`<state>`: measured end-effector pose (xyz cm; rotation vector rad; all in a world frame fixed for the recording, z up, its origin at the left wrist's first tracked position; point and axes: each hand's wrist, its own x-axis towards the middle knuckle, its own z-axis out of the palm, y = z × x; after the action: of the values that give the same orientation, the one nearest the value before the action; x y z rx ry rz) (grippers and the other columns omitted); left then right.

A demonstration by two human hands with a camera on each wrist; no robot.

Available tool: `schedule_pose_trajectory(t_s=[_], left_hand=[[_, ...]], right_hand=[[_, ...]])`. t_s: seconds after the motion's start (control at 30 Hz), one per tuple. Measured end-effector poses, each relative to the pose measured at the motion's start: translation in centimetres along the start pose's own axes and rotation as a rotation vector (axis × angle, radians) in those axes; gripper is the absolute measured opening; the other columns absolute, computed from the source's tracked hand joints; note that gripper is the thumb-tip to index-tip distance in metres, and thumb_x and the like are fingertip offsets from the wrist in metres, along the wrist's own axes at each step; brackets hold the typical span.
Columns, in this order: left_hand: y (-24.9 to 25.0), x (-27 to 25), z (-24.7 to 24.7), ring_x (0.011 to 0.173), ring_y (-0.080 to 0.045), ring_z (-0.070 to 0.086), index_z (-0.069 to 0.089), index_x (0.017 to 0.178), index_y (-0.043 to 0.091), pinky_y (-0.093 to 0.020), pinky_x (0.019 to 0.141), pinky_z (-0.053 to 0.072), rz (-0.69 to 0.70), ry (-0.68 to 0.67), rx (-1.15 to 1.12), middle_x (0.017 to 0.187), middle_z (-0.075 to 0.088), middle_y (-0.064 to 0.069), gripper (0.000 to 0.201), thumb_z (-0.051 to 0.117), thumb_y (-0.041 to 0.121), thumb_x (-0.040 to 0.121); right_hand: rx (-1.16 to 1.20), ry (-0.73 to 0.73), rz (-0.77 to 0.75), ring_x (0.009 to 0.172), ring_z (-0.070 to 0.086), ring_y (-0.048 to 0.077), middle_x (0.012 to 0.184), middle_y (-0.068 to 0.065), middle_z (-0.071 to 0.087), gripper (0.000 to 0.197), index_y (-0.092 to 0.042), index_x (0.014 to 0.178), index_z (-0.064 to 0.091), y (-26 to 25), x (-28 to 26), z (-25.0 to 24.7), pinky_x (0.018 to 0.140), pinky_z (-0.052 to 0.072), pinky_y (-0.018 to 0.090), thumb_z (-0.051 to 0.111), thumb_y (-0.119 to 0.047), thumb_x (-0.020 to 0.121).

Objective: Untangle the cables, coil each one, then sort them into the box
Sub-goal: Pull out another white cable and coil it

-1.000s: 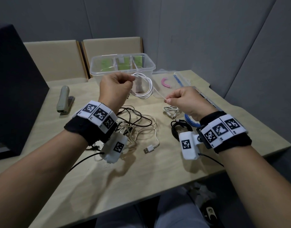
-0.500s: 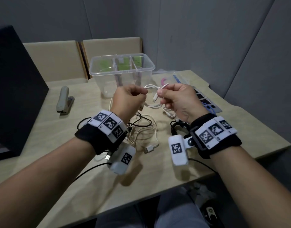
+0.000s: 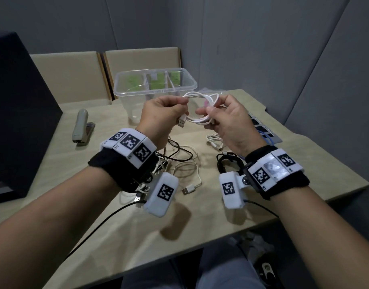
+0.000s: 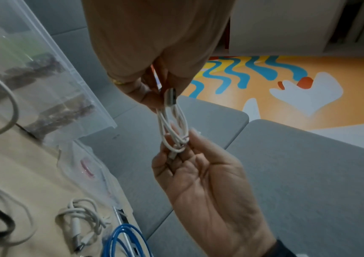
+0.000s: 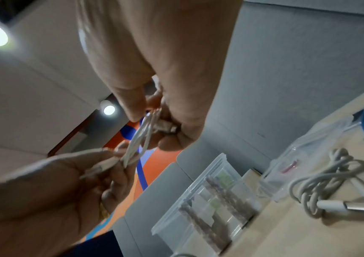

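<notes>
A white USB cable (image 3: 200, 106) is looped into a small coil and held in the air just in front of the clear box (image 3: 125, 88). My left hand (image 3: 169, 113) pinches the coil's left side, and the metal USB plug (image 3: 181, 123) sticks out below its fingers. My right hand (image 3: 219, 115) pinches the coil's right side. The left wrist view shows the loops (image 4: 173, 125) stretched between both hands. A tangle of white and black cables (image 3: 179, 161) lies on the table under my left wrist.
The box has three compartments with green labels. A coiled black cable (image 3: 229, 163), a small white coiled cable (image 3: 215, 140) and a blue cable (image 3: 267, 136) lie on the right. A stapler (image 3: 81, 128) and a dark screen (image 3: 18, 113) are on the left.
My right hand, which held a strand pulled out to the right, has come in to meet the left. Both hands have risen and now hold the coil between them.
</notes>
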<state>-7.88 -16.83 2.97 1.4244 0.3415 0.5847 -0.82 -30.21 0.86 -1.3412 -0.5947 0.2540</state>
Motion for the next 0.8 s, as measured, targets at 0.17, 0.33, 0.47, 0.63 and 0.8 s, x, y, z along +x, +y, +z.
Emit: schedule_pose_trajectory(t_s=[0.17, 0.33, 0.47, 0.63, 0.8], left_hand=[[0.0, 0.6, -0.5, 0.052, -0.012, 0.050, 0.063, 0.075, 0.012, -0.020, 0.047, 0.034, -0.057, 0.025, -0.079, 0.061, 0.064, -0.002, 0.020, 0.060, -0.006, 0.083], [0.3, 0.4, 0.1, 0.057, -0.012, 0.054, 0.061, 0.076, 0.011, -0.022, 0.053, 0.037, -0.054, -0.022, -0.206, 0.059, 0.063, -0.001, 0.020, 0.058, -0.007, 0.084], [0.3, 0.4, -0.2, 0.060, -0.012, 0.056, 0.061, 0.077, 0.010, -0.017, 0.049, 0.042, -0.018, 0.014, -0.189, 0.069, 0.061, -0.006, 0.019, 0.057, -0.007, 0.085], [-0.3, 0.4, -0.5, 0.058, -0.011, 0.055, 0.060, 0.074, 0.010, -0.014, 0.042, 0.038, 0.040, 0.077, -0.097, 0.070, 0.059, -0.008, 0.021, 0.058, -0.008, 0.084], [-1.1, 0.6, -0.2, 0.055, -0.009, 0.055, 0.061, 0.072, 0.012, -0.013, 0.044, 0.038, 0.088, 0.116, -0.039, 0.067, 0.061, -0.008, 0.022, 0.059, -0.007, 0.082]], right_hand=[[0.165, -0.036, 0.027, 0.073, 0.065, 0.017, 0.083, 0.009, 0.069, 0.028, -0.011, 0.086, 0.048, -0.3, 0.0, -0.2, 0.063, 0.050, 0.023, 0.047, 0.017, 0.087], [0.054, -0.059, 0.054, 0.065, 0.066, 0.015, 0.079, 0.008, 0.069, 0.025, -0.012, 0.093, 0.052, 0.2, -0.2, 0.7, 0.057, 0.050, 0.021, 0.056, 0.011, 0.086], [-0.036, -0.152, 0.161, 0.066, 0.067, 0.015, 0.080, 0.007, 0.072, 0.022, -0.008, 0.097, 0.059, 0.6, -0.6, 0.3, 0.056, 0.050, 0.020, 0.055, 0.011, 0.087], [-0.168, -0.114, 0.207, 0.065, 0.057, 0.006, 0.091, 0.016, 0.066, 0.029, 0.009, 0.110, 0.062, 0.1, -0.4, -0.5, 0.054, 0.039, 0.014, 0.062, 0.009, 0.081], [0.003, -0.170, 0.299, 0.058, 0.056, 0.013, 0.071, 0.009, 0.063, 0.035, 0.015, 0.112, 0.058, -0.3, -0.7, -0.4, 0.050, 0.041, 0.017, 0.065, 0.005, 0.079]])
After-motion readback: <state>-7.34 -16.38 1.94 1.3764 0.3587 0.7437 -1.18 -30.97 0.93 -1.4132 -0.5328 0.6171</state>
